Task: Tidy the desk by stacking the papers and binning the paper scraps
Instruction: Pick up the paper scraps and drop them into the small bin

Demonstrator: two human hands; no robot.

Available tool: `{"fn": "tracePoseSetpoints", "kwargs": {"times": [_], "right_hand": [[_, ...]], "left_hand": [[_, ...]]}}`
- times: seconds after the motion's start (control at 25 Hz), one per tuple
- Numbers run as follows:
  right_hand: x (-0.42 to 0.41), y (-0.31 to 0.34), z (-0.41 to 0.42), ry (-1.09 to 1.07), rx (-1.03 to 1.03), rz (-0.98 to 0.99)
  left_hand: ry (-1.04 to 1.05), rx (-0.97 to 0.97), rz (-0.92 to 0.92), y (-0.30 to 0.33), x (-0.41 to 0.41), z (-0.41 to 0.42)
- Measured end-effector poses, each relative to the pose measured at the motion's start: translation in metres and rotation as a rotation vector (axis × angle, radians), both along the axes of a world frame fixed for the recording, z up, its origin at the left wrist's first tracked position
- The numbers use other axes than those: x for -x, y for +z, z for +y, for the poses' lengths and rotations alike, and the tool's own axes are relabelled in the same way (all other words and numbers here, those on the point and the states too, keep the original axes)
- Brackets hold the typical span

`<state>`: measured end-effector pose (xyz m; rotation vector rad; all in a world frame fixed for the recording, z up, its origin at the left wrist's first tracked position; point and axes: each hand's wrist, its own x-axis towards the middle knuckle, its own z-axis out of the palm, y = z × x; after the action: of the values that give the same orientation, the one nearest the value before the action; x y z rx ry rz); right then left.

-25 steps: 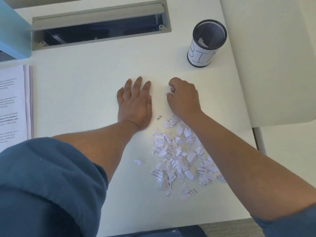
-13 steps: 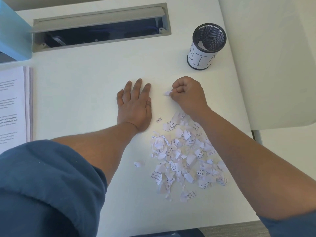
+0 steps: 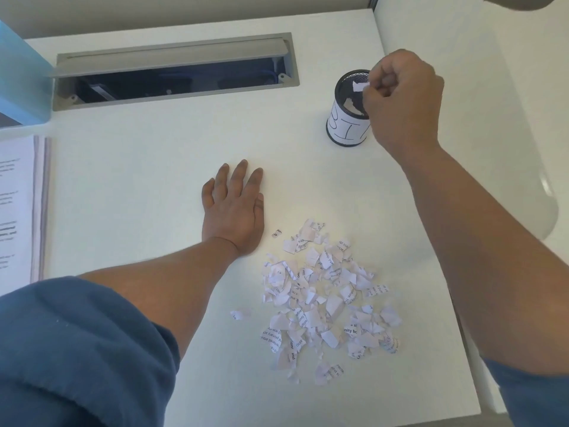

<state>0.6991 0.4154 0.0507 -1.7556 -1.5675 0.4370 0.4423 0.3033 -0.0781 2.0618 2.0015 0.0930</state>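
A pile of torn paper scraps (image 3: 326, 297) with printed text lies on the white desk (image 3: 154, 186), near the front right. My left hand (image 3: 235, 211) rests flat on the desk just left of the pile, fingers straight. My right hand (image 3: 400, 100) is raised over the black mesh cup labelled BIN (image 3: 346, 118) at the back right, pinching one small paper scrap (image 3: 361, 86) above the cup's mouth. White scraps show inside the cup. A stack of printed papers (image 3: 18, 211) lies at the left edge, cut off by the frame.
A grey cable slot (image 3: 175, 72) with its lid up runs along the back of the desk. A light blue box (image 3: 21, 81) stands at the back left. The desk's right edge borders a second white surface (image 3: 492, 87).
My right hand has lifted from the desk beside the pile and moved back and right to the bin, carrying the scrap. My left hand stays flat in place.
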Motion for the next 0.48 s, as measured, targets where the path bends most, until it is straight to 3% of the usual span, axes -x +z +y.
{"fn": "tracePoseSetpoints", "kwargs": {"times": [0.16,0.28,0.4,0.48], "right_hand": [[-0.006,-0.004,0.014,0.046,0.126,-0.171],[-0.007,-0.012,0.008,0.039,0.062,-0.283],[-0.002,-0.018,-0.014,0.046,-0.088,-0.258],[0.004,-0.029,-0.039,0.099,-0.04,-0.185]], "left_hand": [[0.01,-0.004,0.004,-0.001,0.001,0.0],[0.007,-0.005,0.005,-0.001,0.001,0.001],[0.007,-0.002,0.004,0.0,0.0,0.001],[0.006,0.001,-0.002,-0.001,0.001,0.001]]}}
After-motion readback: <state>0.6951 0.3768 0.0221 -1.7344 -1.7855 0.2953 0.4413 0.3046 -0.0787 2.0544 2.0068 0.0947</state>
